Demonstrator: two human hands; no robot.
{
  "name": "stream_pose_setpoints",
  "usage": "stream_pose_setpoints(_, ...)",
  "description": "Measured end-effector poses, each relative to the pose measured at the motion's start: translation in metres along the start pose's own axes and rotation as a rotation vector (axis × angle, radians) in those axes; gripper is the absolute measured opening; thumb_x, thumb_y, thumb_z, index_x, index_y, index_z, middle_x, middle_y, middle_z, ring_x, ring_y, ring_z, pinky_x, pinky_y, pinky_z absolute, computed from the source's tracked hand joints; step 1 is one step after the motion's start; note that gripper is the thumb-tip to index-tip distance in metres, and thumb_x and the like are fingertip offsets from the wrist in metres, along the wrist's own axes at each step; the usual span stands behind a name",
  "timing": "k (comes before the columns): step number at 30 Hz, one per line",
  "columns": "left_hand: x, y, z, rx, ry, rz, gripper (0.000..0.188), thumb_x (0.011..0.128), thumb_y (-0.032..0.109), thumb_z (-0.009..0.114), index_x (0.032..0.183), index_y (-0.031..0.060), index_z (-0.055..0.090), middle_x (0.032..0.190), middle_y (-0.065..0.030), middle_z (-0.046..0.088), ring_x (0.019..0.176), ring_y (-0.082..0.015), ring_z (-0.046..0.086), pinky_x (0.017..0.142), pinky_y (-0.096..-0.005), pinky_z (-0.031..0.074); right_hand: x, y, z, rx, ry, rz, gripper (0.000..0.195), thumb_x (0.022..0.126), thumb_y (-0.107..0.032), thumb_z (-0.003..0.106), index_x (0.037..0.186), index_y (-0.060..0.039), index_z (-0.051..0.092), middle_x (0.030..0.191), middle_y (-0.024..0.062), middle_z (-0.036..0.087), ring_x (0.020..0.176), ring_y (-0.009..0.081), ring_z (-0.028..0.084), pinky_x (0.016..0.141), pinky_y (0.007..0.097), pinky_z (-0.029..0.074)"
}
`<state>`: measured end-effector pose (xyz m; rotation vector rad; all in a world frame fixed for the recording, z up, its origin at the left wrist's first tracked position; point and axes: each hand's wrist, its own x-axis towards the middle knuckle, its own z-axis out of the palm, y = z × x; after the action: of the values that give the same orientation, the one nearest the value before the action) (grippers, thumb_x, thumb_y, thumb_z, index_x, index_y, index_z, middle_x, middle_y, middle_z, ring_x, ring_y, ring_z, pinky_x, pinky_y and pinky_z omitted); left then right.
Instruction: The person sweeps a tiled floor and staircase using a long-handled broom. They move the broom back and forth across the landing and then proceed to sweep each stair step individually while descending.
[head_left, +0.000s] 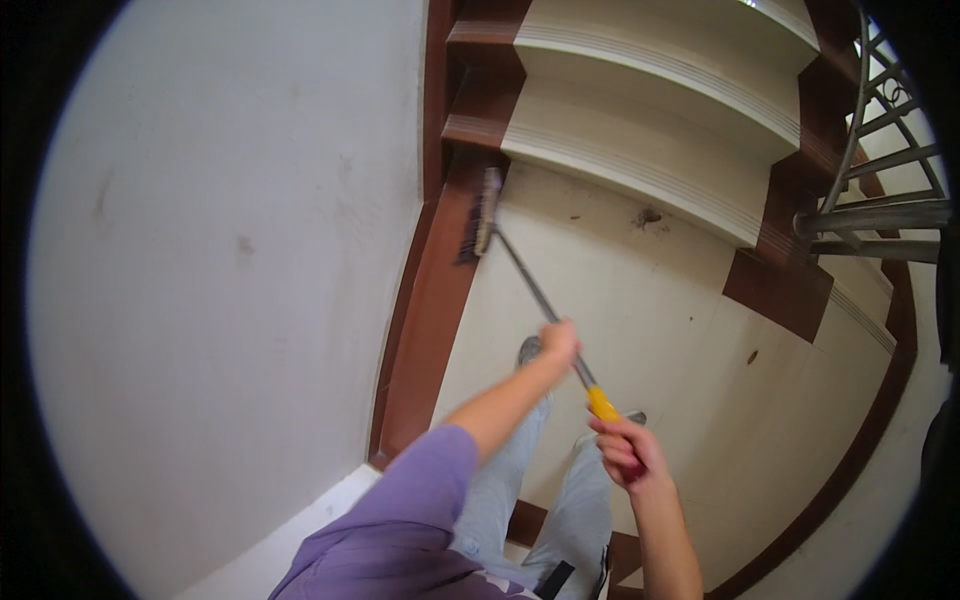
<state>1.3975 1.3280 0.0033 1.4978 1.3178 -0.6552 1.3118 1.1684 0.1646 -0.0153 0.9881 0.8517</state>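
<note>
I hold a broom with both hands. My left hand (561, 341) is wrapped around the grey metal broom handle (527, 276) partway down. Higher up, my right hand (630, 450) grips the upper end, just past a yellow sleeve (601, 403); a bit of red shows at my palm. The broom head (484, 214), with a pale top and dark bristles, rests at the left edge of the landing, on the reddish-brown tile border (439, 315) below the lowest step. It looks slightly blurred.
A stained white wall (225, 262) rises on the left. Cream stairs (637, 120) with brown edges climb ahead, and a metal railing (870, 217) stands at right. On the cream landing floor (622, 300) lie a dark clump of dirt (649, 217) and a small brown leaf-like bit (752, 357).
</note>
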Motion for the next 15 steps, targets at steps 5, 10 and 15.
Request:
stream_pose_setpoints(5, -0.115, -0.145, 0.113, 0.243, -0.095, 0.038, 0.032, 0.083, 0.027, 0.051, 0.08, -0.004, 0.054, 0.064, -0.0183, 0.06, 0.051, -0.0294, 0.061, 0.051, -0.0383, 0.049, -0.171, 0.039, -0.061, 0.179, 0.173, -0.169, 0.042, 0.082, 0.0, 0.049, 0.123, -0.0003, 0.04, 0.076, 0.0055, 0.049, 0.04, 0.002, 0.031, 0.03, 0.0154, 0.025)
stream_pose_setpoints(10, -0.279, -0.143, 0.179, 0.046, -0.536, -0.048, 0.025, 0.085, 0.025, 0.05, 0.089, 0.0009, 0.045, 0.062, -0.0099, 0.056, 0.049, -0.0194, 0.058, 0.045, -0.0337, 0.046, -0.309, 0.021, -0.064, -0.147, 0.53, -0.27, 0.039, 0.085, -0.001, 0.047, 0.124, -0.0057, 0.04, 0.084, 0.0071, 0.051, 0.037, 0.0021, 0.029, 0.027, 0.0137, 0.022)
stream_pose_setpoints(15, -0.298, -0.15, 0.159, -0.275, -0.485, -0.137, 0.024, 0.088, 0.027, 0.047, 0.087, 0.0033, 0.042, 0.055, -0.0051, 0.051, 0.044, -0.0166, 0.053, 0.042, -0.0314, 0.044, -0.326, 0.015, -0.02, -0.351, 0.633, -0.163, 0.046, 0.084, -0.001, 0.05, 0.129, -0.0061, 0.038, 0.087, 0.0067, 0.053, 0.038, 0.0012, 0.029, 0.028, 0.0134, 0.019)
